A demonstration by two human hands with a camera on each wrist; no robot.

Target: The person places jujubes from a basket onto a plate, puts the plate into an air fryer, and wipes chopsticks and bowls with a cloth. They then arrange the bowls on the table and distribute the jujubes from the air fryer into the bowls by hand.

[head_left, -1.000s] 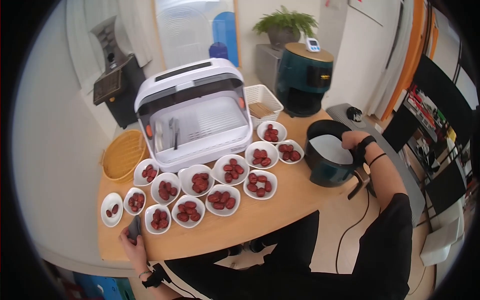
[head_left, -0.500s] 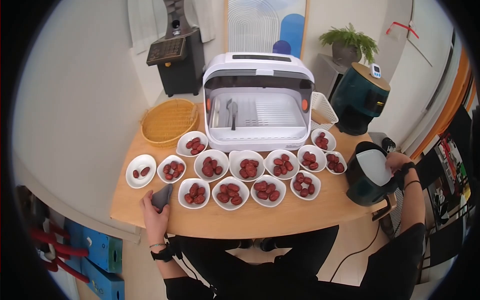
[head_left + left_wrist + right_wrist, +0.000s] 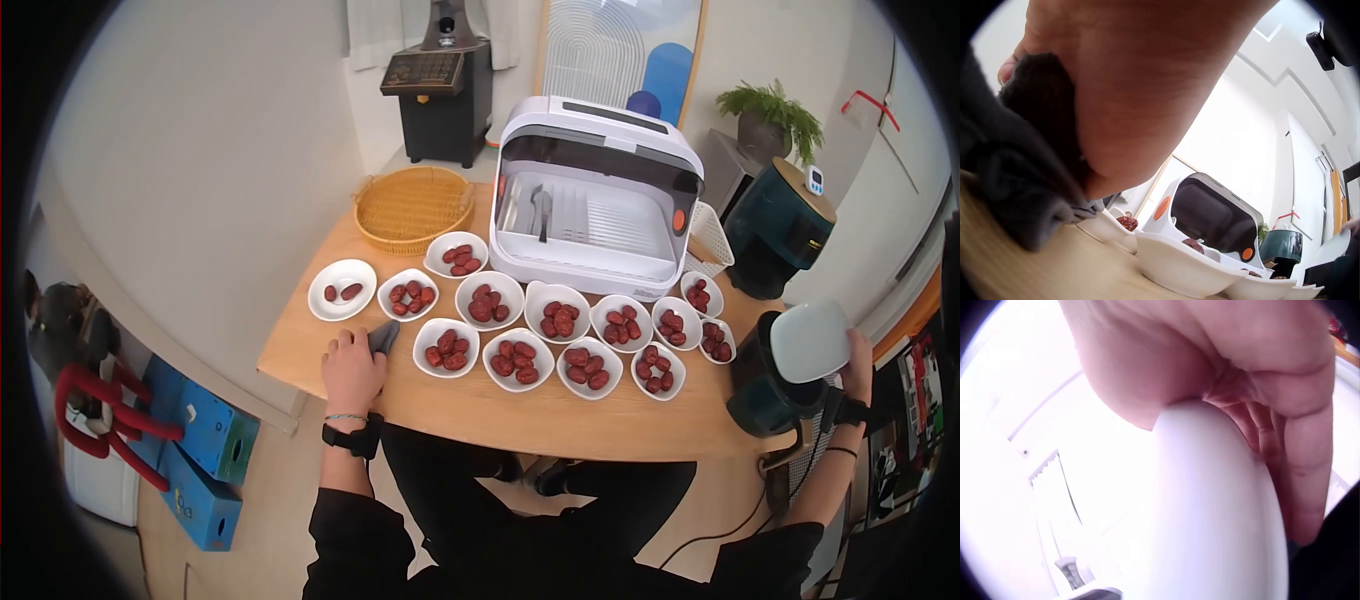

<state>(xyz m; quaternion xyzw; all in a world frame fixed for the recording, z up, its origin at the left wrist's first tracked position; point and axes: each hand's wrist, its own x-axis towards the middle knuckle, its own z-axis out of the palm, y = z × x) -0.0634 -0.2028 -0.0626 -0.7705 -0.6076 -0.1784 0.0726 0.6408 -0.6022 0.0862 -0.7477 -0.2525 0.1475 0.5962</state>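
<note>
My right hand pinches the edge of a white dish and holds it tilted above the dark green air fryer basket. Up close in the right wrist view, the dish's smooth rounded side sits between thumb and fingers. At the table's front left, my left hand rests over a grey cloth. In the left wrist view the cloth bunches under the palm, with a fingertip against it. Several white bowls of red dates stand in rows between the hands.
A white countertop cabinet with a raised dark lid stands behind the bowls. Left of it is a round woven basket. A white plastic basket and the air fryer body stand to its right. A cable hangs below the table.
My right hand has brought the white dish up from inside the air fryer basket to above its rim. The left hand has spread further over the cloth. The head view has swung left.
</note>
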